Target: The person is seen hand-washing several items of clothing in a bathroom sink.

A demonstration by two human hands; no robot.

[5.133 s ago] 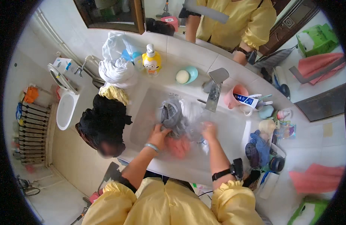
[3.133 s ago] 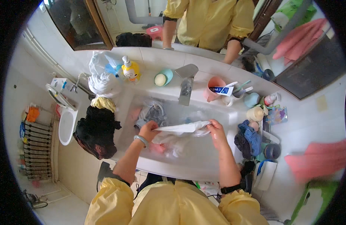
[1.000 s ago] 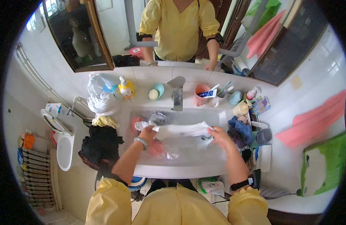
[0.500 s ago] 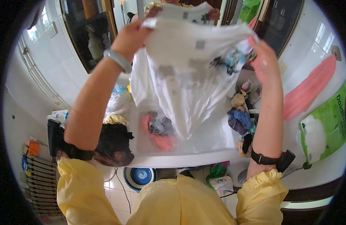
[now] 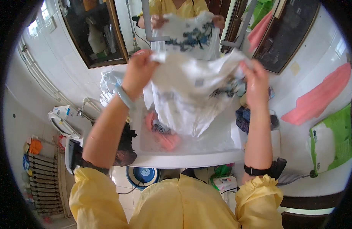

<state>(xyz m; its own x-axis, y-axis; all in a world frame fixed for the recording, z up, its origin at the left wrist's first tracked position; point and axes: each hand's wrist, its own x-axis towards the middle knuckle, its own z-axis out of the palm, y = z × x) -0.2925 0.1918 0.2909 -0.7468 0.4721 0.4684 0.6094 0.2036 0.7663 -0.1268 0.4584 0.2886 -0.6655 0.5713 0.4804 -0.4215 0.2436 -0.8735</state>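
Stretched between my hands is a white shirt (image 5: 179,82) with a dark tree-like print, blurred by motion and hanging over the white sink (image 5: 187,161). My left hand (image 5: 138,74) grips one upper corner. The other corner is pinched in my right hand (image 5: 256,82). The mirror (image 5: 172,37) shows the printed side of the shirt and both hands holding it. Below the shirt, pink and grey wet clothes (image 5: 160,133) lie in shallow water in the left part of the basin.
Dark clothing (image 5: 126,147) is heaped on the sink's left edge, and bluish cloth (image 5: 243,120) lies at its right. A blue basin (image 5: 144,175) stands on the floor below. Along the right wall hang a pink towel (image 5: 320,93) and a green-and-white package (image 5: 332,135).
Both hands have come down, lowering the shirt so more of the mirror shows. The left hand has also shifted slightly right. Both hands keep their hold.
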